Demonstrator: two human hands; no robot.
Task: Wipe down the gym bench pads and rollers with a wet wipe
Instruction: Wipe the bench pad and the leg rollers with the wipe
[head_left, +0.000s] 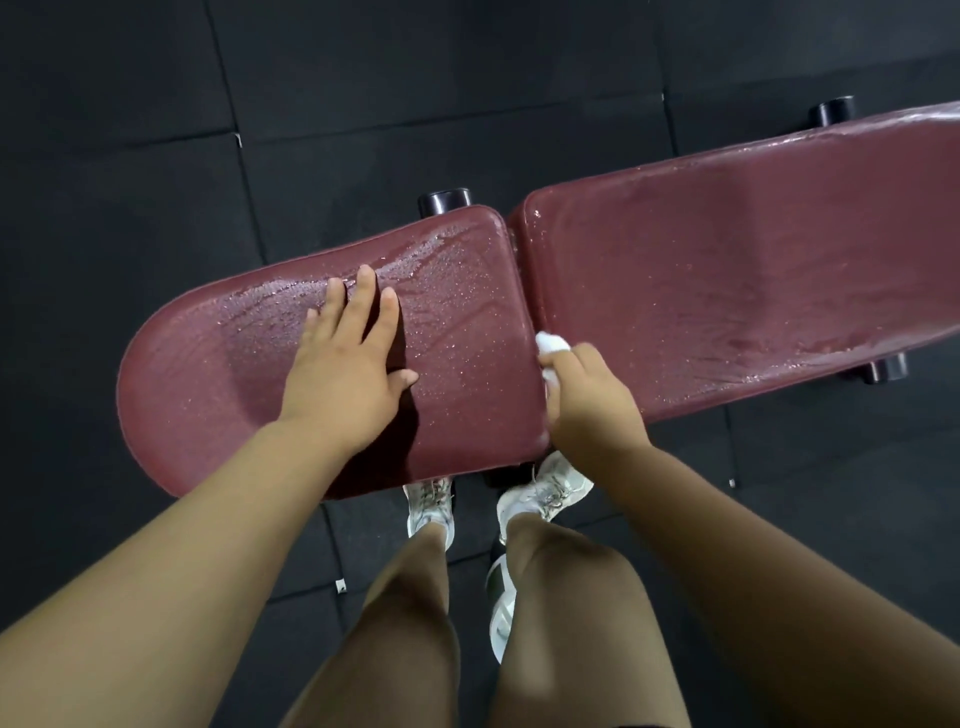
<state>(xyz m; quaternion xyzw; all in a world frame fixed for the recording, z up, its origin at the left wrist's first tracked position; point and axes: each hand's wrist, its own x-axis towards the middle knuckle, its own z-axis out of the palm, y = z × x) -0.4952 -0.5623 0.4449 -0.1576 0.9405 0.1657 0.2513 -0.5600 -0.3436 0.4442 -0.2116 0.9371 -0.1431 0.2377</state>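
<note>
A maroon gym bench lies across the view in two parts: a rounded seat pad (208, 374) on the left and a long back pad (727, 280) on the right, both glistening with wet streaks and droplets. My left hand (343, 364) rests flat on the seat pad with fingers spread. My right hand (587, 400) grips a white wet wipe (551, 344) at the gap between the two pads, near the seat pad's right edge. Most of the wipe is hidden inside my fingers.
Black frame end caps stick out beyond the pads at the far side (444, 201), far right (834, 110) and near right (885, 368). My legs and white shoes (540, 493) stand close against the bench's near side. Dark rubber floor tiles (130, 156) surround the bench.
</note>
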